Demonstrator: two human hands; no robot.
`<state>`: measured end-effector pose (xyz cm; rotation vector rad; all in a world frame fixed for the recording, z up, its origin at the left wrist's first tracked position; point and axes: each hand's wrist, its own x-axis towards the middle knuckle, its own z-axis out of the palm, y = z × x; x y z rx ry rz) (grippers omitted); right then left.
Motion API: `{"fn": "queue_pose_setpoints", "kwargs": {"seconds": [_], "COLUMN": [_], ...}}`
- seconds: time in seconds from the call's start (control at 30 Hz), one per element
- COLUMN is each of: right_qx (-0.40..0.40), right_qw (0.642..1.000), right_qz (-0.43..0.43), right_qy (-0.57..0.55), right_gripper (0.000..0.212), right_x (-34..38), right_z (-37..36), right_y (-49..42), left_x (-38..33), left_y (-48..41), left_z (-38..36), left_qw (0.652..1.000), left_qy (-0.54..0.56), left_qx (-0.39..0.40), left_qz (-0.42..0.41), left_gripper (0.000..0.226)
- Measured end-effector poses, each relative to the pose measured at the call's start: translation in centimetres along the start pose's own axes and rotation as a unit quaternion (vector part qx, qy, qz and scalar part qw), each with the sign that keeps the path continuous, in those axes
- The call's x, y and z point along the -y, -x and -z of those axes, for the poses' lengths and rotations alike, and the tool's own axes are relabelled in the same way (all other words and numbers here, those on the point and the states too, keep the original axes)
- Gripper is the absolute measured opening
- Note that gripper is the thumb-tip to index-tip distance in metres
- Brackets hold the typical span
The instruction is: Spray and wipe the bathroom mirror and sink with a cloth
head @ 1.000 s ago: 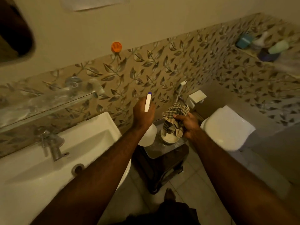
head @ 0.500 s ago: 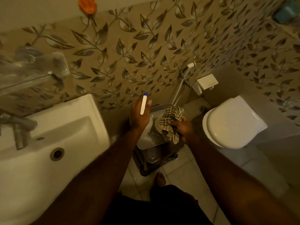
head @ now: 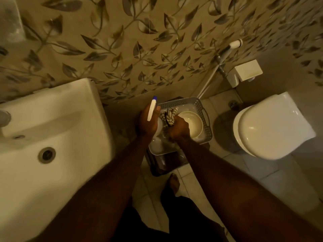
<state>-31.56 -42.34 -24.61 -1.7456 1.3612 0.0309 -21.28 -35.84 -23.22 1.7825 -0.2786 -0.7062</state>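
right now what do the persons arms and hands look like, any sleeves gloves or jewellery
Both forearms are bare right up to the bottom edge of the picture: no sleeves show. The left hand and the right hand wear no gloves. No watch, bracelet or band shows at either wrist, and no ring is visible on the fingers, though the light is dim and the frame a little blurred, so small details could be missed.

Both bare forearms reach forward and down, converging toward the middle. The left hand (head: 146, 122) is closed around a spray bottle (head: 151, 109), knuckles up, thumb side toward the right hand. The right hand (head: 179, 128) sits just beside it, fingers curled down in a fist on a cloth (head: 168, 116). A bare foot (head: 173, 183) shows below, between the arms
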Motion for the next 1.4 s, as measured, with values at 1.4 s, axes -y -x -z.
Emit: {"fn": "queue_pose_setpoints", "kwargs": {"seconds": [1.4], "right_qx": [0.016], "right_qw": [0.946], "right_qz": [0.063], "right_qy": [0.319], "right_gripper": [0.077], "right_x": [1.4], "right_z": [0.4], "right_y": [6.2], "left_x": [-0.5], "left_y": [2.1], "left_z": [6.7], "left_qw": [0.97], "left_qy": [-0.222], "left_qx": [0.096], "left_qz": [-0.042], "left_gripper": [0.081]}}
